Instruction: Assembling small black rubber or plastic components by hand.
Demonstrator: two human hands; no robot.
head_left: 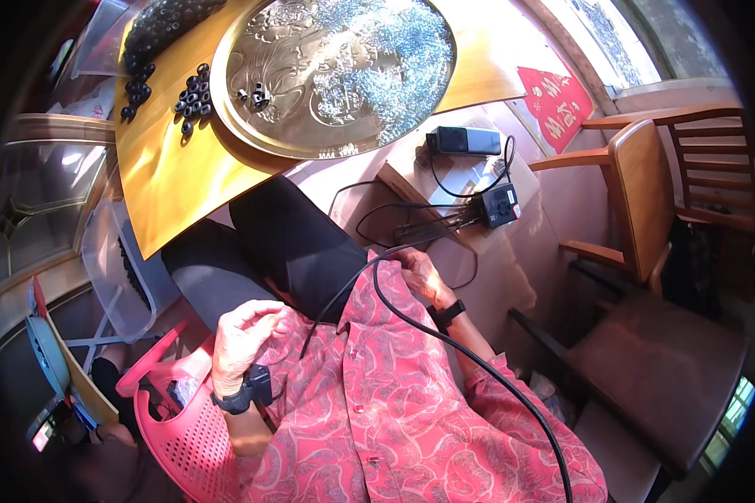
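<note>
My left hand (242, 339) rests on the hem of my red patterned shirt (394, 402) over my lap, fingers curled in with nothing visible in them. A black band with a small device sits on that wrist. My right hand (422, 277) lies on my right thigh at the shirt's edge, fingers folded under and hidden. A black cable (445, 339) curves up across the shirt and passes just left of this hand. Whether the hand grips it is unclear. My legs are in black trousers (298, 239).
A yellow table (172, 180) ahead carries a round gold tray (252, 71) heaped with small silvery parts, plus loose black rings (191, 96). A cardboard box holds a black socket block (500, 204) and a black device (464, 140). A wooden chair (637, 201) stands right, a pink plastic seat (184, 436) at lower left.
</note>
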